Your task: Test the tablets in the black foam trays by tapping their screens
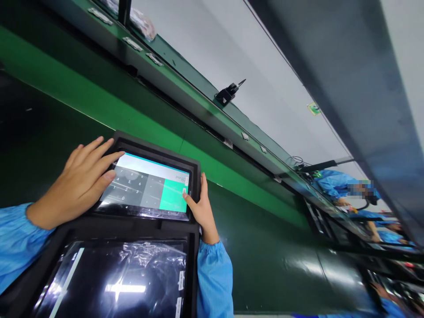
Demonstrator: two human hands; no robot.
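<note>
A tablet [137, 187] with a lit calculator screen sits in the upper compartment of a black tray [195, 176]. My left hand [82, 181] is open over the tray's left side, fingers spread, the index fingertip at the screen's top left corner. At the right side, my right hand [202, 210] grips the tray's edge, its fingers along the outside and its thumb on the right end of the tablet's screen. Below lies a second tablet [122, 274] with a dark screen, covered by wrinkled clear film that reflects a ceiling light.
Behind the dark green workbench [265, 265] runs a long raised shelf [195, 101]. A black power adapter [227, 94] and several small pale pieces rest on the shelf. Co-workers in blue sleeves [333, 183] are at the far right.
</note>
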